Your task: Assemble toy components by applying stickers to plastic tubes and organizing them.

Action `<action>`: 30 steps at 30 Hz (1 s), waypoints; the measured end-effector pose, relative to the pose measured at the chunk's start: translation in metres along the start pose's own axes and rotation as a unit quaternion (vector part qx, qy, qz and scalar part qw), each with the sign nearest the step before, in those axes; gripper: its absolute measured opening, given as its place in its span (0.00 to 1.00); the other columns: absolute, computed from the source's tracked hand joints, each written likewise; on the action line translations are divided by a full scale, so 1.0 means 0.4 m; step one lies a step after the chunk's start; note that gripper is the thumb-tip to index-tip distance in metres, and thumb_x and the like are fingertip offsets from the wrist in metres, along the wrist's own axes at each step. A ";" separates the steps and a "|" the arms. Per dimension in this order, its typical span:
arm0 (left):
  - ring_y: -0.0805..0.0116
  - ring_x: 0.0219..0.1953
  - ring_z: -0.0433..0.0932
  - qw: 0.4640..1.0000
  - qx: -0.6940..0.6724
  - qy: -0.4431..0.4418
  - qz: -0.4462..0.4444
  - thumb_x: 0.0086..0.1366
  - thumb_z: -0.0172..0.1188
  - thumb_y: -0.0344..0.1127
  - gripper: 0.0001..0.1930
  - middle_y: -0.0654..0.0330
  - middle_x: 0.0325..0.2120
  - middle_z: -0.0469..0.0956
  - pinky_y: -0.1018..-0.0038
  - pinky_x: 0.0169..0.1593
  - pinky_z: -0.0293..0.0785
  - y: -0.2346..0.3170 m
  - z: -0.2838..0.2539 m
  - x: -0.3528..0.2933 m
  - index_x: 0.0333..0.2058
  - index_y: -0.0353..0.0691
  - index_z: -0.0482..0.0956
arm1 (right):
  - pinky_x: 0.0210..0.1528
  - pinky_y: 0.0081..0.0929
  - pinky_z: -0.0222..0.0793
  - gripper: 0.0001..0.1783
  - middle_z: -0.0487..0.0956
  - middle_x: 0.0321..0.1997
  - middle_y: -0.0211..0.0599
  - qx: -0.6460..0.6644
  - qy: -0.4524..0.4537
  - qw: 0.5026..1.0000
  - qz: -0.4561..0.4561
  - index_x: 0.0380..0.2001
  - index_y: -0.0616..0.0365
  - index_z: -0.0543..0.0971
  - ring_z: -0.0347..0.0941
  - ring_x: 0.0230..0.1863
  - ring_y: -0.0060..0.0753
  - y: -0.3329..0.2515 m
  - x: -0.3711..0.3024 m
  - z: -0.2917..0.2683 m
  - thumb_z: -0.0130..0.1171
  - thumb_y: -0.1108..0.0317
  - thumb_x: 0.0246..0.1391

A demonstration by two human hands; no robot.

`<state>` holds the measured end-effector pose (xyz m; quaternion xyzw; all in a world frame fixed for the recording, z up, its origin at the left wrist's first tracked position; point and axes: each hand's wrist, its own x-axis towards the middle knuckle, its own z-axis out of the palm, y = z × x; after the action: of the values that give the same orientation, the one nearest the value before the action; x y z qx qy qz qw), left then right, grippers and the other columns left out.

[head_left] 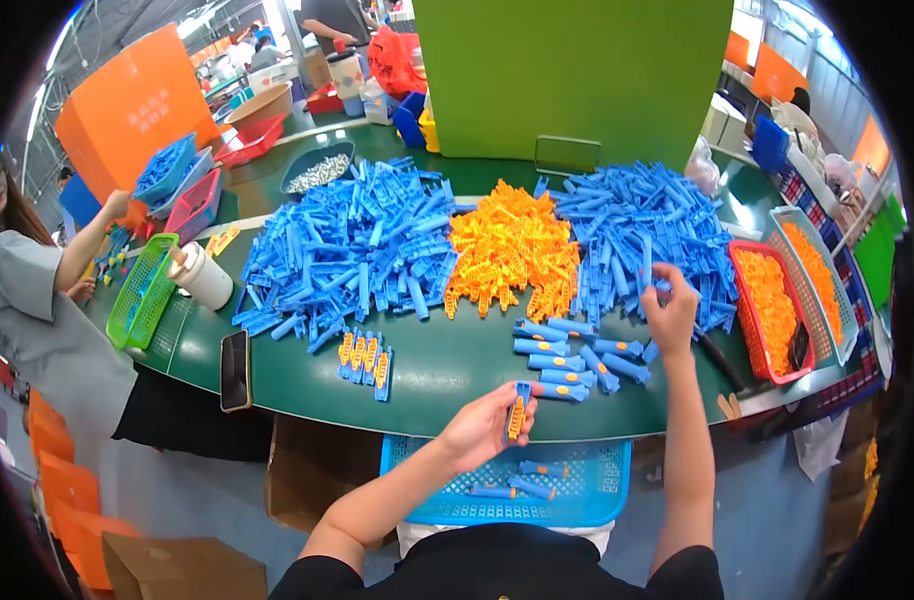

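Note:
My left hand [482, 425] holds a blue plastic part with an orange insert [518, 413] over the table's front edge. My right hand [669, 310] reaches into the right pile of blue parts [647, 230], fingers pinched on one blue piece. Between the hands lie several closed blue parts [572, 355]. A heap of orange inserts [512, 250] sits in the middle. A big left pile of blue parts [352, 240] lies beside it. A short row of blue parts with orange inserts [367, 355] rests near the front.
A blue basket [507, 485] with a few finished parts sits on my lap. A red basket of orange pieces [772, 310] stands at the right. A black phone [235, 370], a tape roll [202, 275] and a green basket [142, 290] lie left, by another person [37, 310].

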<state>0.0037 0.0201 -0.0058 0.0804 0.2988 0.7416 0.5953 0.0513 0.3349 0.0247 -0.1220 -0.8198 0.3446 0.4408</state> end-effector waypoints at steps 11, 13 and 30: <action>0.64 0.44 0.78 0.998 0.011 -0.051 0.042 0.72 0.50 0.38 0.18 0.57 0.45 0.75 0.66 0.50 0.75 -0.054 0.008 0.001 0.56 0.38 0.65 | 0.29 0.22 0.72 0.28 0.79 0.32 0.38 0.364 -0.136 0.876 0.287 0.31 0.61 0.75 0.76 0.31 0.26 -0.202 -0.271 0.111 0.37 0.47 0.65; 0.63 0.43 0.79 0.995 0.006 -0.057 0.077 0.71 0.52 0.38 0.19 0.57 0.43 0.76 0.67 0.49 0.75 -0.046 0.020 -0.015 0.56 0.38 0.66 | 0.29 0.24 0.75 0.27 0.80 0.33 0.39 0.420 -0.128 0.832 0.340 0.33 0.62 0.76 0.78 0.31 0.28 -0.225 -0.275 0.125 0.38 0.48 0.67; 0.62 0.42 0.80 0.953 -0.017 0.178 0.246 0.72 0.50 0.36 0.14 0.57 0.42 0.76 0.63 0.45 0.80 -0.034 -0.079 -0.175 0.53 0.38 0.68 | 0.28 0.31 0.67 0.13 0.72 0.28 0.34 -0.110 -0.243 0.933 -0.242 0.27 0.55 0.75 0.71 0.30 0.36 -0.296 -0.282 0.278 0.67 0.60 0.46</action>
<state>0.0196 -0.0544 -0.0220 0.0074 0.3583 0.8722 0.3330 0.0395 0.1406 -0.0092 0.1197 -0.9394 0.1544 0.2816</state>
